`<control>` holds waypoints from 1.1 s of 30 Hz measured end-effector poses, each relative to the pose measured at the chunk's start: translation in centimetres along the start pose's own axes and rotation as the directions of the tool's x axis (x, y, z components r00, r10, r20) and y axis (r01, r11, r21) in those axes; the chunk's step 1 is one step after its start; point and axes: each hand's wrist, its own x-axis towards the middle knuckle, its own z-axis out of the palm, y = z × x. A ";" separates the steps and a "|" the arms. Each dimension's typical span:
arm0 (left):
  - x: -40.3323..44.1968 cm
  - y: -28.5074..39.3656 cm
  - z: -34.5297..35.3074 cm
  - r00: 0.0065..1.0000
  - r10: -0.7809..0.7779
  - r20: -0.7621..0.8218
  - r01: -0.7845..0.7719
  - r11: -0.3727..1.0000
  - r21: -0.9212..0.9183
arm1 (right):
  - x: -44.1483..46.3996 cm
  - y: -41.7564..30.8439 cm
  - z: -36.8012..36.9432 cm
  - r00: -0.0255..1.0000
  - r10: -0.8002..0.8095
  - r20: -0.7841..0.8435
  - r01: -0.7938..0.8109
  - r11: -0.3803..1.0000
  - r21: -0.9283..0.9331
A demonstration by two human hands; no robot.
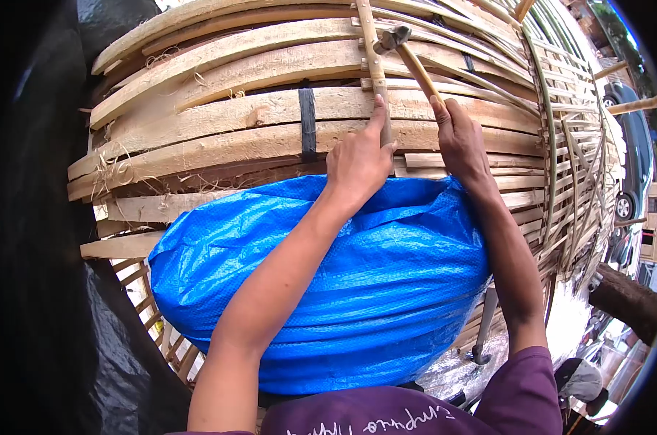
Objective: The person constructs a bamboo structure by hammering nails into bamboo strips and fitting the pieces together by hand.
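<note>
My left hand [360,161] is closed around the lower end of a narrow wooden strip [373,54], its index finger lying along the wood. This strip runs away from me across several rough planks [220,119]. In my right hand [460,138] is the wooden handle of a hammer [417,71], gripped near its lower part. The metal hammer head is just above the strip, beyond my left fingertips; whether it touches the strip I cannot tell. A blue tarp bundle [343,283] lies beneath my forearms.
Dark plastic sheeting [118,355] hangs at the left. A slatted frame [571,138] stretches along the right. Beyond it are a parked car [635,138], a tree trunk [628,301] and a person [582,380] in a cap. A metal tool [486,326] rests right of the tarp.
</note>
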 end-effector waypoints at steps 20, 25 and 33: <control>0.0 -0.2 0.4 0.996 0.047 -0.074 -0.048 0.999 -0.010 | 1.5 -0.8 1.4 0.986 -0.055 -0.159 0.082 0.982 0.171; 0.2 -0.3 0.2 0.998 0.033 -0.048 -0.035 0.999 -0.029 | 2.6 -0.8 0.6 0.987 -0.032 -0.157 0.045 0.996 0.081; 0.0 0.4 -0.1 0.999 0.037 -0.006 -0.037 0.998 -0.048 | 2.6 -1.0 1.9 0.999 0.036 -0.005 -0.036 0.999 -0.026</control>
